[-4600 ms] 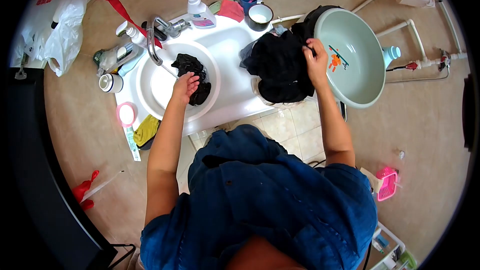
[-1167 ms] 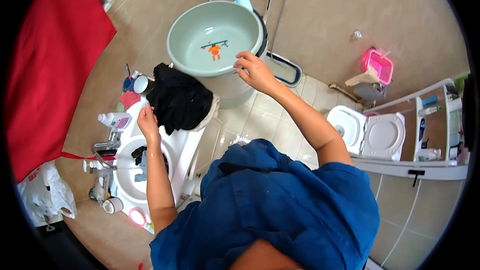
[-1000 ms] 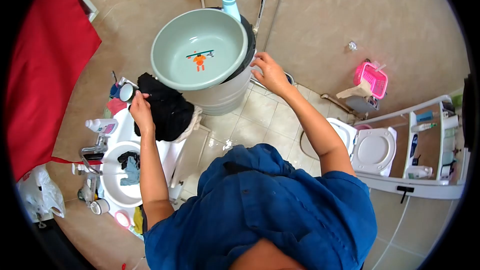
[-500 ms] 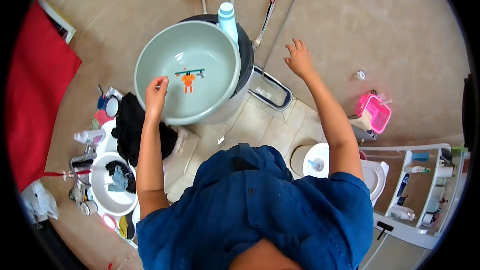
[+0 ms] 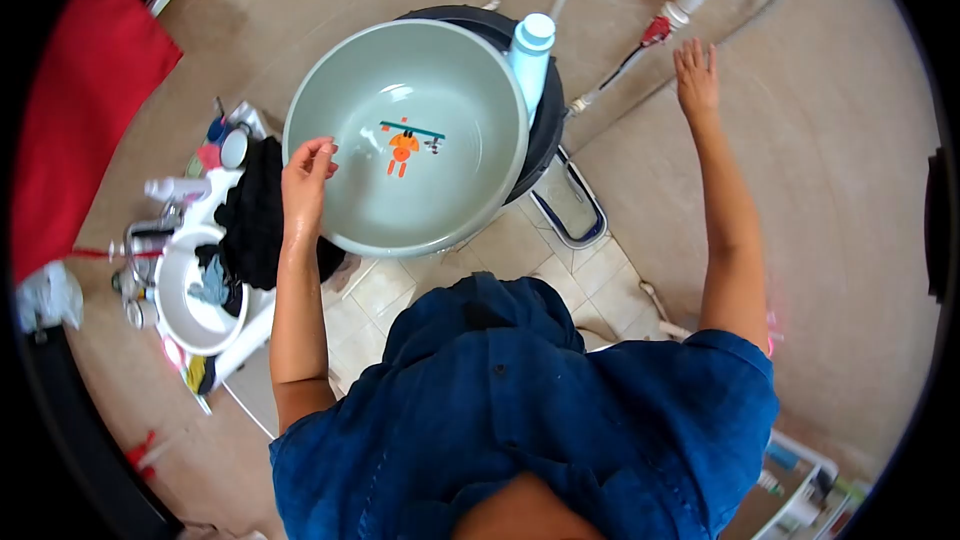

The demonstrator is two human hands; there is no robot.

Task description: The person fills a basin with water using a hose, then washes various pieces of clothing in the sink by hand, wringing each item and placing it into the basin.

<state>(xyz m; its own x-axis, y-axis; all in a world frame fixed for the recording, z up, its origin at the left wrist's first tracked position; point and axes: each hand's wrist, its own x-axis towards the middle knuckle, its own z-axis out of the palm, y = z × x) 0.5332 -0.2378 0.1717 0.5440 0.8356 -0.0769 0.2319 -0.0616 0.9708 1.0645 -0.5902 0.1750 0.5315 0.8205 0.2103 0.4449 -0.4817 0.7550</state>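
A: Position of the green basin?
B: Atop a black-rimmed tub, orange cartoon decal on its inner floor. A pale-blue bottle stands at its right, on the tub's rim side.
A: Left hand?
B: Over the basin's left rim, fingers curled in towards the thumb. Cannot tell whether they meet, nor whether the hand touches the rim.
A: Right hand?
B: Raised, well apart from the basin; fingers extended, slightly apart, near the red valve handle on the wall pipework. Contact with the wall: cannot tell.
A: Left of the basin?
B: Black clothing, partly behind the left forearm. Beyond it, a white washbowl on the surface, holding grey-blue cloth and something black.
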